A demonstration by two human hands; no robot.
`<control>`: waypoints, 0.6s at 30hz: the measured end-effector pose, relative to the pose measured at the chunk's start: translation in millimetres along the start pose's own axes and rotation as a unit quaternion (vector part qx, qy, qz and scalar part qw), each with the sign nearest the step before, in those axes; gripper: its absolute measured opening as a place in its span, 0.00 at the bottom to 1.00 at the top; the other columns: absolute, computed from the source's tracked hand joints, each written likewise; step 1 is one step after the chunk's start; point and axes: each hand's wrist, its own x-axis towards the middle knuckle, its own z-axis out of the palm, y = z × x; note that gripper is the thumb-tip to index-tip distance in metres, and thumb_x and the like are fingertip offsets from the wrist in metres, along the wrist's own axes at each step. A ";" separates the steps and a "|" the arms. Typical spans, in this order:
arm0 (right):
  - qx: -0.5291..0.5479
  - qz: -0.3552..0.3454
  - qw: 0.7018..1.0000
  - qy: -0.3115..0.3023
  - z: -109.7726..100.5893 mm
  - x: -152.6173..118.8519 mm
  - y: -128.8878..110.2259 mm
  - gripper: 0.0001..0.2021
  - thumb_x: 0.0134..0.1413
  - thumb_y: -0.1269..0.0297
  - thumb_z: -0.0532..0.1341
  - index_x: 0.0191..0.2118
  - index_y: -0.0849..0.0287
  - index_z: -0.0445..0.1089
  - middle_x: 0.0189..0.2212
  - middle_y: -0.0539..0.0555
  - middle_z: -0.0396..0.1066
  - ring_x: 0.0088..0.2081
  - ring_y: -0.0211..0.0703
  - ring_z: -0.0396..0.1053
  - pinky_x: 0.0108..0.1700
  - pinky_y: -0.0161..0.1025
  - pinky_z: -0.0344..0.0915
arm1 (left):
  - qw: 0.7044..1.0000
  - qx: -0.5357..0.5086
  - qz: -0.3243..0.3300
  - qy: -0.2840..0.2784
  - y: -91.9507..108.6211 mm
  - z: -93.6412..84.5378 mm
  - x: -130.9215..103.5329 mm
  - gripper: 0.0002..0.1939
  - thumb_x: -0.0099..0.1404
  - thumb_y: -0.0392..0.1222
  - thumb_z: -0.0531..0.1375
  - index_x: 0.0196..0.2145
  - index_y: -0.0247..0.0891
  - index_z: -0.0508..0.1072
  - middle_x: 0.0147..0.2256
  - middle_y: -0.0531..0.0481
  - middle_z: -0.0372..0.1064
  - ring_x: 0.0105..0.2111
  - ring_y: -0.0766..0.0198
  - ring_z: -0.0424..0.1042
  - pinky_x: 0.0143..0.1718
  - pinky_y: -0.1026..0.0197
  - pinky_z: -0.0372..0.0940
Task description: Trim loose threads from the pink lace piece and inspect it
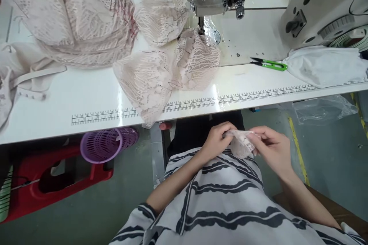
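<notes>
Over my lap, below the table's front edge, a small pale lace piece point(241, 144) is stretched between my two hands. My left hand point(217, 141) pinches its left end, fingers closed. The right end is gripped between thumb and fingers of my right hand point(271, 147). On the white table, joined-looking pale lace pieces point(149, 80) spread out, and one lace part point(198, 61) lies under the sewing machine's needle area point(201, 26). A larger heap of pale lace point(83, 19) with reddish threads lies at the upper left.
Green thread snips point(270, 64) lie beside a white cloth point(324, 65) on the right. A printed ruler point(201, 103) runs along the table's front edge point(57, 136). Below the table are a purple basket point(100, 147) and a red plastic object point(66, 187).
</notes>
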 end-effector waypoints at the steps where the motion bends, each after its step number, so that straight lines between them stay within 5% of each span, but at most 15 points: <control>1: 0.008 0.005 1.000 0.017 -1.2 0.6 0.3 0.09 0.57 0.58 0.64 0.32 0.56 0.74 0.15 0.44 0.64 0.15 0.33 0.60 0.19 0.33 0.59 | 0.999 -0.027 -0.014 -0.010 0.1 -0.4 1.1 0.09 0.61 0.37 0.52 0.31 0.37 0.72 0.32 0.49 0.71 0.34 0.61 0.69 0.38 0.61 0.62; 11: -0.042 0.029 0.991 0.121 -12.0 15.4 24.7 0.12 0.55 0.54 0.64 0.31 0.58 0.75 0.14 0.44 0.59 0.18 0.34 0.55 0.22 0.35 0.55 | 0.931 -0.289 -0.218 -0.054 6.7 -7.7 -11.9 0.23 0.65 0.58 0.59 0.27 0.34 0.77 0.25 0.49 0.72 0.27 0.64 0.70 0.34 0.62 0.64; 18: -0.048 0.035 0.991 0.121 -8.6 19.7 39.3 0.13 0.55 0.53 0.64 0.32 0.58 0.75 0.16 0.45 0.57 0.21 0.34 0.53 0.24 0.35 0.53 | 0.919 -0.326 -0.212 -0.064 11.7 -9.5 -19.7 0.20 0.59 0.54 0.67 0.44 0.39 0.79 0.41 0.46 0.77 0.42 0.57 0.74 0.48 0.58 0.65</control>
